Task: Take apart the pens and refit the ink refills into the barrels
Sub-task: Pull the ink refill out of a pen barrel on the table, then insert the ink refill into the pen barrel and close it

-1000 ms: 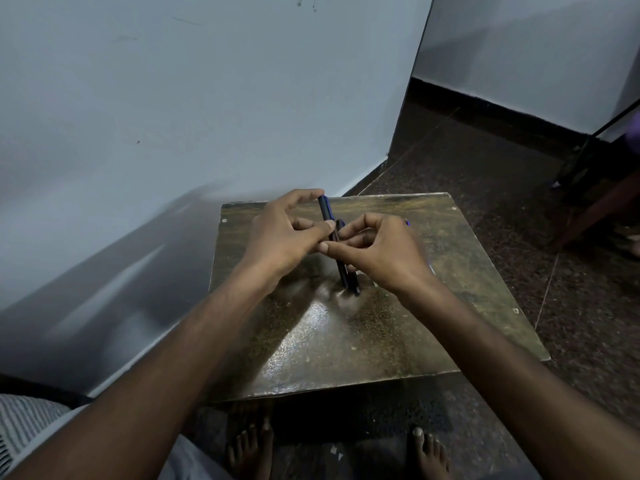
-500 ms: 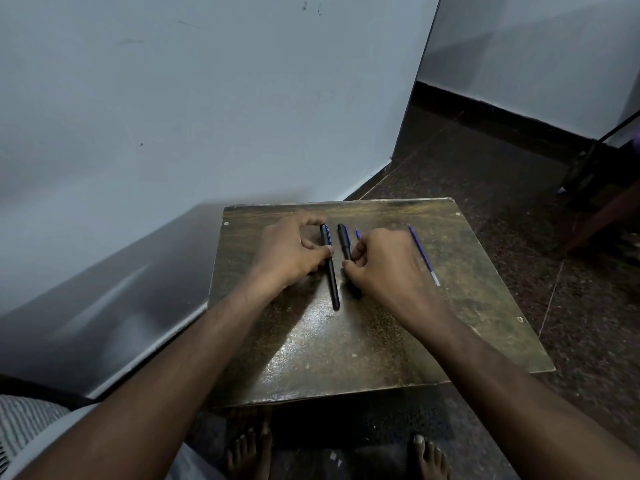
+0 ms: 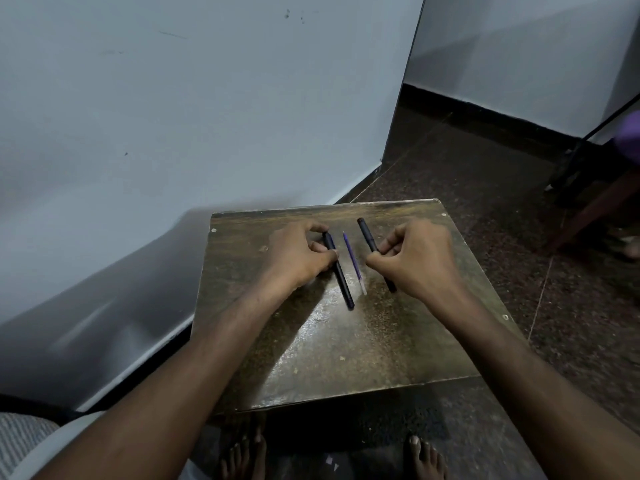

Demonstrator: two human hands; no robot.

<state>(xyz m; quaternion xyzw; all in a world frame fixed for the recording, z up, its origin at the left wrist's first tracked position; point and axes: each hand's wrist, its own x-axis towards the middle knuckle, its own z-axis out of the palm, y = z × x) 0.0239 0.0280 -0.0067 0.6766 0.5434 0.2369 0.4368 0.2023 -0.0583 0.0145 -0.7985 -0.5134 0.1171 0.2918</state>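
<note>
Fingers of the right hand [image 3: 417, 258], curled almost closed, pinch the slim black pen barrel [image 3: 367, 236] near its middle; barrel slants from 11 o'clock down to 5 o'clock, far end free, near end [image 3: 392, 288] showing below the palm, whether lifted or resting on the board cannot be told

Left hand [image 3: 298, 256], fingers bent inward, thumb and fingertips closed against the upper part of a second black pen barrel [image 3: 341, 275], which lies flat on the board along the same slant, its lower tip at 6 o'clock of the hand

Thin purple ink refill with pale clear end [image 3: 354, 263] lies loose between the two barrels, parallel, touching neither hand

Worn brown-gold square board [image 3: 346, 358] carries all three, set on dark speckled floor [image 3: 502, 188], pale blue-white wall [image 3: 173, 116] at 10 o'clock
</note>
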